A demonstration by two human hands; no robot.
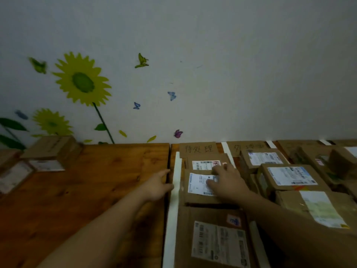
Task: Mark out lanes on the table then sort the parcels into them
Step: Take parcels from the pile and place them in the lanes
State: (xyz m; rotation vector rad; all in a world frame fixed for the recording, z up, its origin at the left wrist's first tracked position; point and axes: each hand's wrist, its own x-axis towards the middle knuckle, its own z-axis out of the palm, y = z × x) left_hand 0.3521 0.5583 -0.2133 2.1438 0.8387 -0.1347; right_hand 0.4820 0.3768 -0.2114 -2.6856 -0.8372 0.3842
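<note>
Two hands reached out over the tabletop [87, 190]. The left hand [157, 185] lay with fingers straight and loosely spread, just left of the white tape strip [174, 190]; whether it touched the strip could not be told. The right hand [228, 180] rested flat with fingers spread on the labelled parcel [197, 190] immediately right of that strip. In the same lane right of the strip, another parcel [204, 161] sat farther back and a larger parcel [212, 238] nearer. A handwritten cardboard sign [199, 148] lay at the lane's far end. More parcels [289, 176] filled lanes farther right of the strip, and a few unsorted parcels [52, 151] sat well left of it.
</note>
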